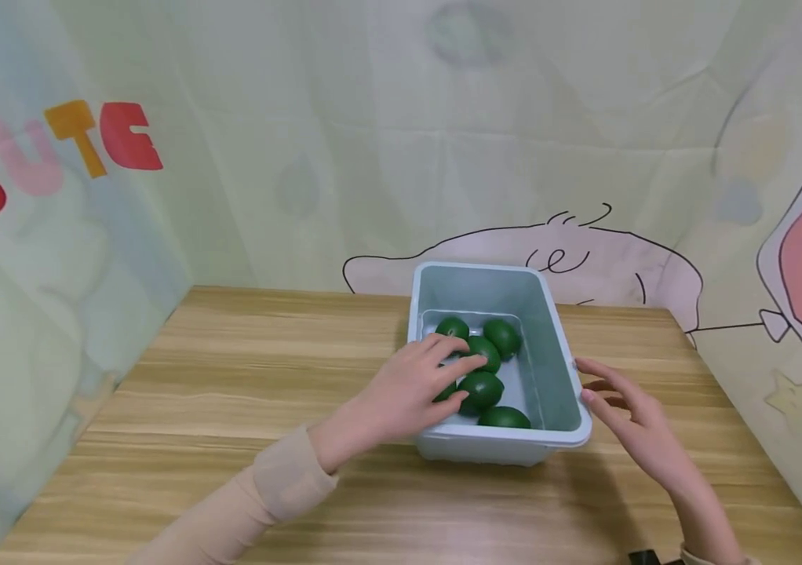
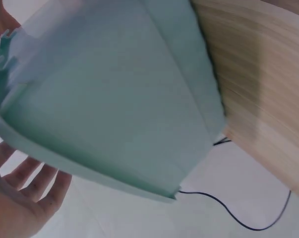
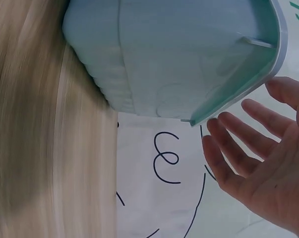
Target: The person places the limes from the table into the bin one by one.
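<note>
A pale blue-green plastic bin (image 1: 562,369) stands on the table with several dark green, lime-like fruits (image 1: 482,392) on its floor. My left hand (image 1: 418,384) reaches over the bin's left rim, fingers spread and loosely bent above the fruits. Whether its fingertips touch a fruit, I cannot tell. In the left wrist view the bin's outer wall (image 2: 104,104) hides the fruits, and that hand's fingers (image 2: 37,183) show beside the rim. My right hand (image 1: 630,420) is at the right rim, its fingers (image 3: 238,134) relaxed and apart, the thumb at or very near the edge.
The bin stands on a wood-grain table (image 1: 253,361), toward its back right. Behind it hangs a printed cloth backdrop (image 1: 288,157) with cartoon drawings and letters. A dark cable (image 2: 223,206) runs beyond the table edge in the left wrist view.
</note>
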Demonstrator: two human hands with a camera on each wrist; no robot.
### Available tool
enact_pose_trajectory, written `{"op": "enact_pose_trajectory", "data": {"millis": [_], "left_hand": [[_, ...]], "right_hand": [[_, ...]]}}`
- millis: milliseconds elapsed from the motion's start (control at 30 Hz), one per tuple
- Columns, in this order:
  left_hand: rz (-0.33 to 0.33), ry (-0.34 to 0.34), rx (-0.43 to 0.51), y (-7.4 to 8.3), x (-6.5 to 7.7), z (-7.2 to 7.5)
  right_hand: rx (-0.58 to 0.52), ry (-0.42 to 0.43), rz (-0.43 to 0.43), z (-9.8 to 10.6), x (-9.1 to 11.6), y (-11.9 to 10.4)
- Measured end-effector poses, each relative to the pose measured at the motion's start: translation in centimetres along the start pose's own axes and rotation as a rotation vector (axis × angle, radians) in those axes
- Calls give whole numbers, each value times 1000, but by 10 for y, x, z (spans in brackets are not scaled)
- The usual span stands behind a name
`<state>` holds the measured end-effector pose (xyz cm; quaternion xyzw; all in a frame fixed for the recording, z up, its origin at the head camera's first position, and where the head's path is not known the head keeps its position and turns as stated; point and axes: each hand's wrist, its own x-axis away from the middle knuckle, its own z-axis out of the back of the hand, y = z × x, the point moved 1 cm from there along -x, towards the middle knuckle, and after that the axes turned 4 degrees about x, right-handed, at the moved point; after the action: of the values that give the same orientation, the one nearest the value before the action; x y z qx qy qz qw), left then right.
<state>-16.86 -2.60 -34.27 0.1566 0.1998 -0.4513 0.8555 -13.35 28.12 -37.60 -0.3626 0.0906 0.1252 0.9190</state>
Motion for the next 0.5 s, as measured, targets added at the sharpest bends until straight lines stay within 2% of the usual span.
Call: {"op": "enact_pose_trajectory", "data": {"millis": [267, 500], "left_hand": [[52, 59, -20, -12, 13, 4], [135, 101, -13, -22, 26, 6]], "right_hand": [[152, 42, 22, 6, 2, -6], [155, 77, 50, 9, 1, -14]]}}
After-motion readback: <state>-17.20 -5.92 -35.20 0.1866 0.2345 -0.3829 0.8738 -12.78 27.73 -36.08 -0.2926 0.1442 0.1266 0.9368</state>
